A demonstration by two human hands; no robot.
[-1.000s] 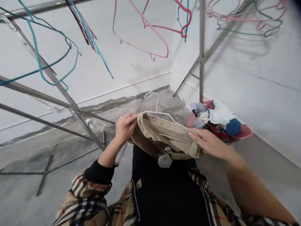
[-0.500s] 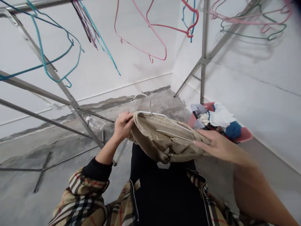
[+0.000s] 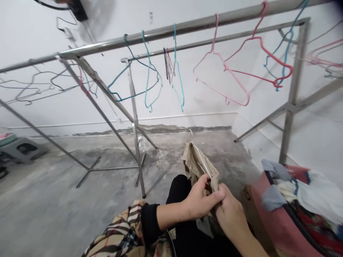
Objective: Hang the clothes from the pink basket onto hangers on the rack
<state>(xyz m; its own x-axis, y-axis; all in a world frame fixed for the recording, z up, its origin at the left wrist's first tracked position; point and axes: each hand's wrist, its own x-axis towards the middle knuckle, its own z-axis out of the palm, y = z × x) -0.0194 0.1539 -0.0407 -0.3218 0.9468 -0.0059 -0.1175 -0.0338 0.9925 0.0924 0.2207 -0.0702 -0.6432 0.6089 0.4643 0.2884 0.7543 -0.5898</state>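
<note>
Khaki trousers (image 3: 189, 162) hang on a white hanger (image 3: 203, 161), whose hook points up and away from me. My left hand (image 3: 199, 200) is closed on the near end of the waistband, thumb towards the right. Close beside it, my right hand (image 3: 232, 214) grips the same bunched corner of the cloth. The fingertips of both hands meet around the near end of the hanger and partly hide it. The trousers' lower part drops out of sight behind my hands, by my black-clad legs.
A metal drying rack (image 3: 160, 34) crosses the view, with pink (image 3: 214, 53), red and blue hangers on its bar. On the right stands a pink tub (image 3: 264, 210) of clothes. A grey stool (image 3: 24, 146) is at the far left. Rack legs stand on the concrete floor.
My left hand has moved from the far left end of the waistband across to my right hand. The trousers and hanger have turned to point away from me. The view has swung up and left.
</note>
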